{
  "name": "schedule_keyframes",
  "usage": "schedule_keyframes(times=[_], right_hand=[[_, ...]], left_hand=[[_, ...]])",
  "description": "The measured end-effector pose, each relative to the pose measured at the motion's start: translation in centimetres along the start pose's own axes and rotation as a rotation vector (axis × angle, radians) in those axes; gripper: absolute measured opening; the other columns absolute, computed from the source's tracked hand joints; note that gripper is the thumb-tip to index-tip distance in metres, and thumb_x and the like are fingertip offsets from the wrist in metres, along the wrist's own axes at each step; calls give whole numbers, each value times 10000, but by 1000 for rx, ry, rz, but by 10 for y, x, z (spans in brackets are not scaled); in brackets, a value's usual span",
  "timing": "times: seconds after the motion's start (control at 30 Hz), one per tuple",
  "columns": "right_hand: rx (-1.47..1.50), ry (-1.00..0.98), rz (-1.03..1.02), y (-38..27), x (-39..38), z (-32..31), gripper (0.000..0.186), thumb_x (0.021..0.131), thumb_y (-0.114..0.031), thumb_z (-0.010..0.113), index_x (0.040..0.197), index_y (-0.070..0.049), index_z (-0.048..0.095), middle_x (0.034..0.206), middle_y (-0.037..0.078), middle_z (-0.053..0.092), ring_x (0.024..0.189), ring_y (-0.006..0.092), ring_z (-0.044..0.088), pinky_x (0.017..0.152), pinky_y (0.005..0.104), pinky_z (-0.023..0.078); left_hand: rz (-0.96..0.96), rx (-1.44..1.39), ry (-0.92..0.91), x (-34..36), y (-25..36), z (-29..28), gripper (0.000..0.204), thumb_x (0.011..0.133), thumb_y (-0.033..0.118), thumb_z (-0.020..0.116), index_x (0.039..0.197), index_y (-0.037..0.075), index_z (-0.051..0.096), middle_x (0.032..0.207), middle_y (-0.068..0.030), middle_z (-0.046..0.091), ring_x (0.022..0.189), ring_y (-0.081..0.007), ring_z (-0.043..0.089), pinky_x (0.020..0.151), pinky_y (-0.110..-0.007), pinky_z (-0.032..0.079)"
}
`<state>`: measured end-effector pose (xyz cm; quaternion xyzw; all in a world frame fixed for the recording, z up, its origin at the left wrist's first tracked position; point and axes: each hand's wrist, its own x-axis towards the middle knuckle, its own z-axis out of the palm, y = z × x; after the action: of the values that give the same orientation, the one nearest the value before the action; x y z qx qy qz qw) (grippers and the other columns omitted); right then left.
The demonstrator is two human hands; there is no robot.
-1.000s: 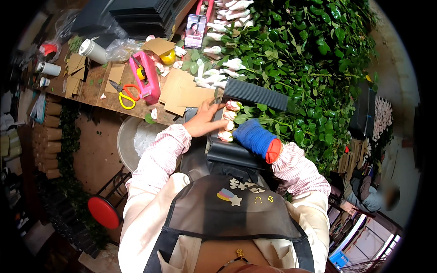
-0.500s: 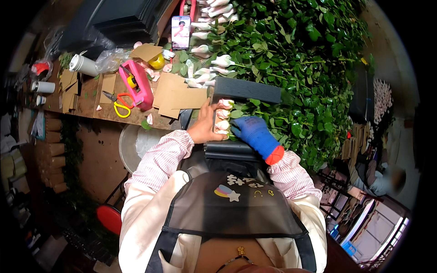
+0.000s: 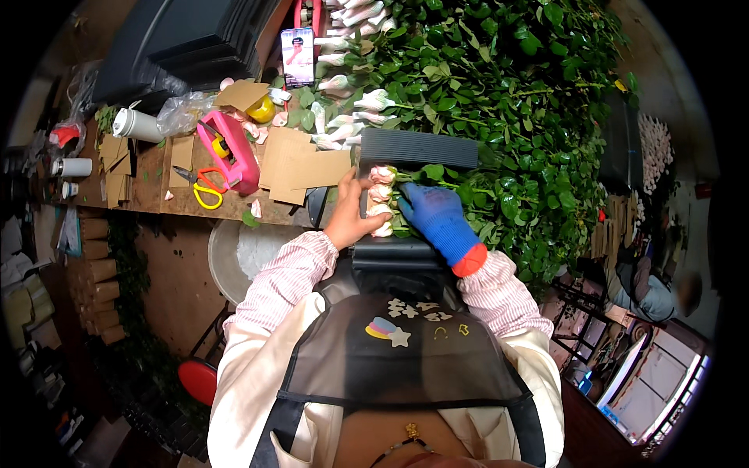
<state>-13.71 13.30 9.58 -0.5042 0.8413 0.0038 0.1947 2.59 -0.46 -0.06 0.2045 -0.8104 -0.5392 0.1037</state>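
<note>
Rose heads [image 3: 382, 174], pink and cream, four by my count: lined up in a short column between a ribbed dark-grey panel [image 3: 421, 150] and a smooth black edge [image 3: 396, 255] nearest my apron [image 3: 406, 351]. Heads to the left; stems [image 3: 404, 177] running right, into heaped green foliage [image 3: 515, 156].

Handling, by my judgement: light; heads soft, fragile, quick to bruise under pressure; stems stiffer, perhaps slippery, given the gloss on the foliage. Best hold: the stem just below the head, with no more than a light, flat touch on the head itself.

Left hand [image 3: 351, 216], bare: thumb and fingers spread well apart, bracketing the column from its left side. Thumb against the lowest head; fingertips up beside the top one. No single rose pinched.

Right hand [image 3: 435, 210], in a blue glove [image 3: 450, 232] with a red-orange cuff [image 3: 470, 260]: laid over the stems, just right of the heads. My gloved fingertips are lost against the foliage, so I cannot tell whether they pinch a stem or merely rest there.
</note>
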Motion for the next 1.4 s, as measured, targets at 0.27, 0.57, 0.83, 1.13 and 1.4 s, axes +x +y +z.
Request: schedule_keyframes(times=[0.27, 0.57, 0.83, 1.13, 1.4], right_hand=[[-143, -11, -113, -1, 14, 28, 227, 926, -355, 677, 1068, -178, 690, 933, 94, 759, 838, 326, 743, 704, 472, 571], [-48, 63, 25, 4, 1, 8, 212, 968, -327, 621, 1044, -152, 714, 908, 111, 760, 802, 345, 744, 668, 483, 572], [84, 621, -207, 35, 30, 66, 210, 889, -379, 738, 994, -197, 731, 878, 87, 728, 776, 340, 714, 661, 484, 572], [26, 445, -208, 40, 27, 62, 310, 903, -404, 710, 1150, -218, 732, 1061, 105, 743, 914, 346, 723, 772, 493, 578], [267, 95, -66, 15, 5, -17, 341, 945, -293, 705, 1276, -209, 711, 1034, 179, 749, 915, 395, 704, 816, 485, 574]], left_hand=[[-23, -14, -1, -2, -1, 2, 653, 799, 323, 912, 1324, 102, 592, 1615, -321, 212, 1540, -509, 240, 1234, -511, 319], [-128, -212, 138, -1, 1, 10, 316, 870, 306, 860, 1094, 106, 763, 1579, -345, 374, 1552, -456, 301, 1229, -488, 305], [-97, -207, 141, -1, -13, 16, 530, 850, 276, 874, 1263, 48, 634, 1555, -311, 384, 1485, -453, 364, 1218, -452, 329], [-190, -158, 38, 21, -4, 4, 709, 787, 310, 917, 1358, 0, 634, 1602, -261, 300, 1478, -379, 350, 1229, -438, 323], [-117, -80, 278, 34, -14, 21, 475, 764, 291, 944, 1041, -53, 766, 1490, -288, 505, 1334, -365, 539, 1121, -426, 457]])
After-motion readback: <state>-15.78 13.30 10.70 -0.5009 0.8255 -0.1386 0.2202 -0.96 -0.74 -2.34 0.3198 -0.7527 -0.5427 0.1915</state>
